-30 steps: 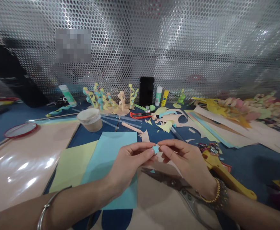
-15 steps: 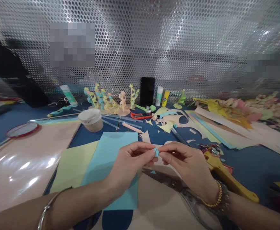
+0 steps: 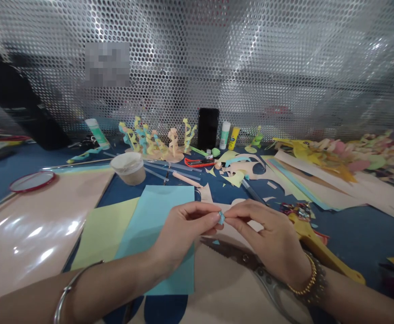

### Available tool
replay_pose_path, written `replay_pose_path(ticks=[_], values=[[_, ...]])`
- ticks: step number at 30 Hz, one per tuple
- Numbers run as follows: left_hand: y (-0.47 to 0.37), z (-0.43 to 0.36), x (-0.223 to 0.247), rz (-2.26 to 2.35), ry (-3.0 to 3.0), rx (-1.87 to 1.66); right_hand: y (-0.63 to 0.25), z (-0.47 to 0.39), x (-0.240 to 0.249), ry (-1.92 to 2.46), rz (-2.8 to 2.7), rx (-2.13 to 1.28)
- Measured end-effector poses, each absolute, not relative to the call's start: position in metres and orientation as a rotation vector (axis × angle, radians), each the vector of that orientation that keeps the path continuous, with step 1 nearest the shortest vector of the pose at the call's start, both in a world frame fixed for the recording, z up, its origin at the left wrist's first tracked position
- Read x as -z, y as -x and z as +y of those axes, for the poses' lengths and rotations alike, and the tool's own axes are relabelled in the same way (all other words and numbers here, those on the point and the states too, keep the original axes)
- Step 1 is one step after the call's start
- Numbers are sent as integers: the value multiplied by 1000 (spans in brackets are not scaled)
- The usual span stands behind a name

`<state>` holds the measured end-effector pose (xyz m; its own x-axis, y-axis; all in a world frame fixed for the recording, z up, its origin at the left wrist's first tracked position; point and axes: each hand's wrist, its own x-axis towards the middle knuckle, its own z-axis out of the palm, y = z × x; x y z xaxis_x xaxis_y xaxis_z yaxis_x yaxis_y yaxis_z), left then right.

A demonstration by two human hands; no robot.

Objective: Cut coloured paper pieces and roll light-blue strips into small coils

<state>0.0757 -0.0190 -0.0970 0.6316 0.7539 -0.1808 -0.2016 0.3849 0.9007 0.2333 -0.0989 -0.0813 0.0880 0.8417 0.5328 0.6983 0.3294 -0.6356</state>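
Note:
A tiny folded piece of blue paper (image 3: 221,218) is pinched between the thumb and fingers of my left hand (image 3: 188,229). From the other side, my right hand (image 3: 266,231) pinches at its edge with thumb and index finger. Under my hands lie dark-bladed scissors (image 3: 232,253) on pinkish paper (image 3: 224,288), with a small blue paper triangle (image 3: 216,242) on the blade. A sheet of blue paper (image 3: 163,202) lies beneath my left wrist, overlapping a pale green sheet (image 3: 102,229).
Curled paper figures (image 3: 173,144) stand behind, beside a black phone (image 3: 208,128) and glue sticks (image 3: 224,135). A tub (image 3: 132,173) sits left of centre. An orange-red cutter (image 3: 198,162) lies among scraps. Yellow-handled scissors (image 3: 328,252) rest right of my right hand. A perforated metal panel (image 3: 284,54) rises behind.
My right fingertips have shifted slightly on the blue paper piece, and its angle has turned a little. My left hand keeps its pinch. Surrounding things stay in place.

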Motion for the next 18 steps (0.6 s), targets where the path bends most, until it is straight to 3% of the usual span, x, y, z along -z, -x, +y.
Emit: replay_pose_path(ticks=[18], values=[[-75,-19,95,679,-952,-599,-233,-99,84,1431,-1737,-222]])
